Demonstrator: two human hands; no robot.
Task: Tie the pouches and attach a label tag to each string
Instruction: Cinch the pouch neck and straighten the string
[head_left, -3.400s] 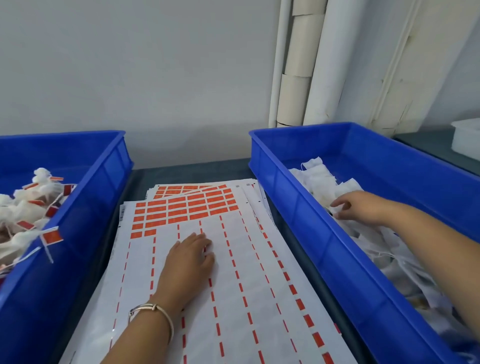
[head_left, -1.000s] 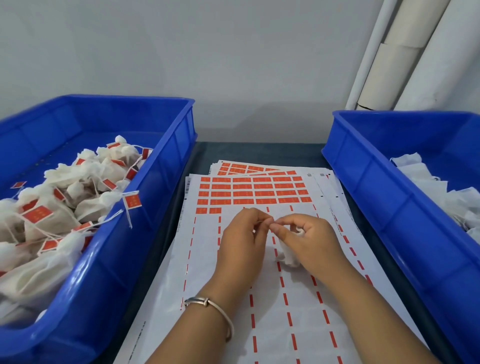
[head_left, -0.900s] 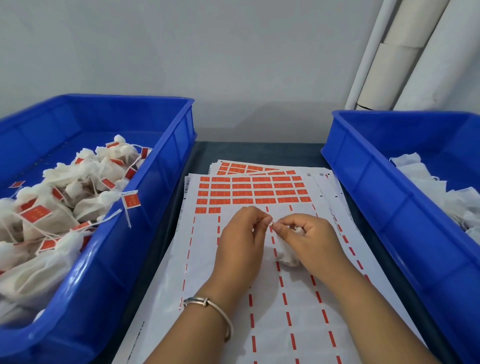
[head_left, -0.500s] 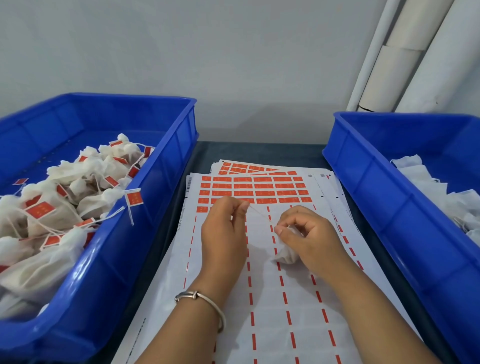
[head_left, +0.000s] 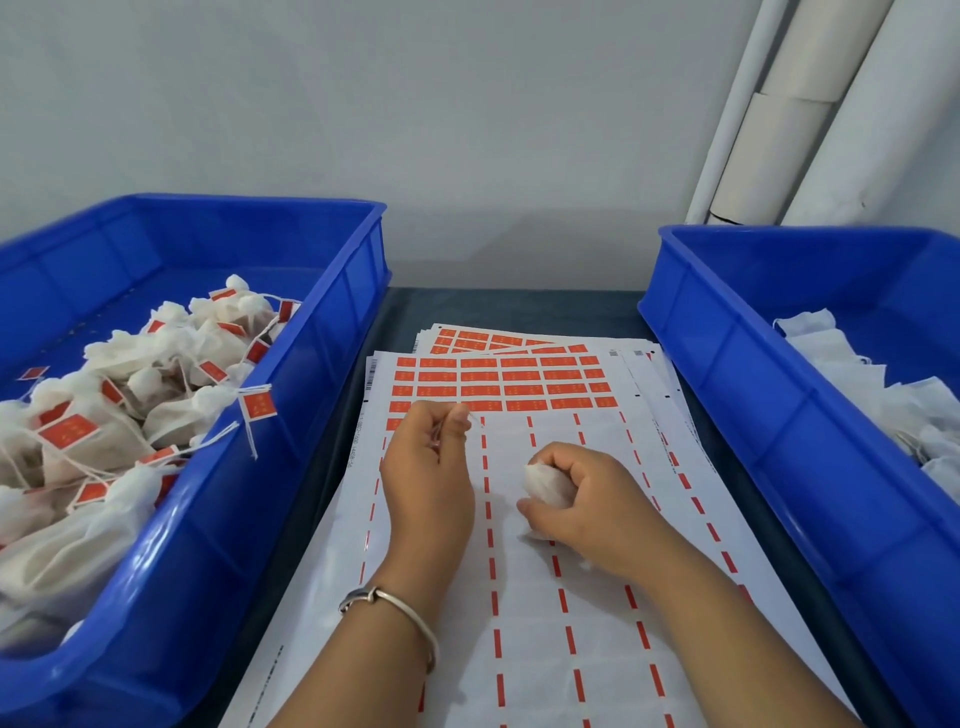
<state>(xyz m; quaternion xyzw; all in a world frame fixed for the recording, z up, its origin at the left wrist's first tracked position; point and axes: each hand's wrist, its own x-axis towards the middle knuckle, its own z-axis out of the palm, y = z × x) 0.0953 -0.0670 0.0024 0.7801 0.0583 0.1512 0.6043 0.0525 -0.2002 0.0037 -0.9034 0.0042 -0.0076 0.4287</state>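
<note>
My right hand (head_left: 587, 499) grips a small white pouch (head_left: 543, 482) above the label sheets, fingers curled round it. My left hand (head_left: 428, 467) is to its left, pinching the pouch's thin white string (head_left: 475, 419) between thumb and fingertips near the orange labels. The string between the hands is barely visible. A stack of label sheets (head_left: 561, 571) lies under both hands, with rows of orange label tags (head_left: 498, 382) left at its far end.
A blue bin (head_left: 332, 332) on the left holds several tied pouches with orange tags (head_left: 156, 395). Another blue bin (head_left: 769, 395) on the right holds untied white pouches (head_left: 852, 374). White pipes (head_left: 779, 114) stand against the wall at the back right.
My hands, together a second ago, have drawn apart: the left pulled the string up and left, the right moved down and right with the pouch, which now shows more.
</note>
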